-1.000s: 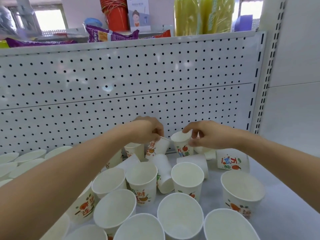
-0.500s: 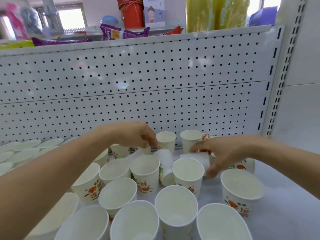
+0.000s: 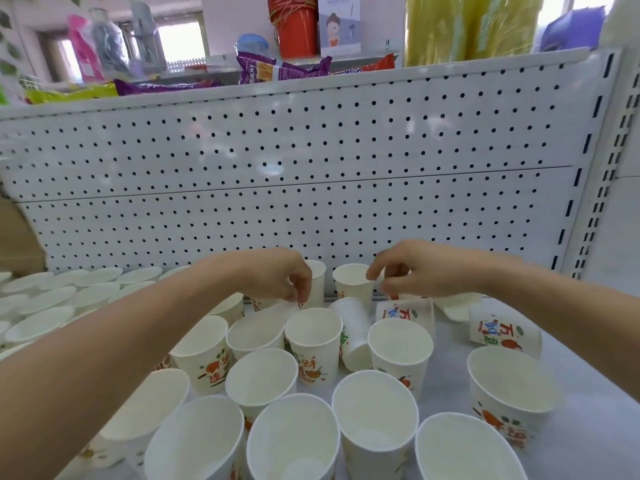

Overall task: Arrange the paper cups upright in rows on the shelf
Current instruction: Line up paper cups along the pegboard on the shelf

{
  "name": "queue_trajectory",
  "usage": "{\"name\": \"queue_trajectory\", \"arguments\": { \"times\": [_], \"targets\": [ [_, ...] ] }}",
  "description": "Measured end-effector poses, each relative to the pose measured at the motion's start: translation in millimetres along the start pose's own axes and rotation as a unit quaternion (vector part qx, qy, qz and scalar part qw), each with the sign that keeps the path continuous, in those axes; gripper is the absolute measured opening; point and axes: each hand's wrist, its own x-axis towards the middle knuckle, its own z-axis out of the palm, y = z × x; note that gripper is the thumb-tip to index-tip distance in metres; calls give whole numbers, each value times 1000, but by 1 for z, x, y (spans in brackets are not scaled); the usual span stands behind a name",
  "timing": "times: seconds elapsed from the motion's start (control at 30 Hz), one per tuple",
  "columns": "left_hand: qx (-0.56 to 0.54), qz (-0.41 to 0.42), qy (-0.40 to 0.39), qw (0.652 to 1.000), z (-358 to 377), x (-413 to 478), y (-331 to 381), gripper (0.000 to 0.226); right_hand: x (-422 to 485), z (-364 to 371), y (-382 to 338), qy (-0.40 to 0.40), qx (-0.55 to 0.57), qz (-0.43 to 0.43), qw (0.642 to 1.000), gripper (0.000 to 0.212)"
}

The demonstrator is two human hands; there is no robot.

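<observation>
Right hand (image 3: pixel 420 271) has risen above the toppled white, red-lettered paper cup (image 3: pixel 405 315).

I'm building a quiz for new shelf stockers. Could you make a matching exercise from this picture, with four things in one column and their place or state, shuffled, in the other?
Things
1. red bucket
2. purple packet
3. tipped cup
4. back-row cup

Place or state
A. upright, close to the pegboard
B. tipped over among upright cups
C. standing on the upper shelf
D. lying flat at the upper shelf's front edge

Pairs: 1-C, 2-D, 3-B, 4-A
</observation>
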Motion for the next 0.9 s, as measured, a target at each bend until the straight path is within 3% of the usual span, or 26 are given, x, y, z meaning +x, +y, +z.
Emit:
{"name": "queue_trajectory", "arguments": {
  "times": [0.2, 0.33, 0.47, 0.57, 0.67, 0.77, 0.9],
  "targets": [
    [35, -1, -13, 999, 10, -10, -14, 48, 28, 12, -31, -85, -59, -18, 994, 35],
    [80, 3, 2, 997, 17, -5, -20, 34, 47, 20, -35, -131, -89, -9, 987, 29],
    [52, 7, 72, 996, 10, -11, -19, 11, 41, 12, -36, -95, -42, -35, 994, 15],
    [37, -4, 122, 992, 9, -23, -20, 6, 31, 3, -31, -47, -1, -52, 998, 12],
    [51, -17, 160, 986, 12, -33, -15, 5, 20, 6, -26, -53, 4, -48, 997, 7],
    [88, -34, 158, 983, 12, -39, -10, 5, 9, 11, -19, -63, -1, -46, 997, 11],
    [121, -54, 110, 985, 9, -37, -7, 6, -12, -5, 1, 8, 43, -36, 998, 14]
  ]
}}
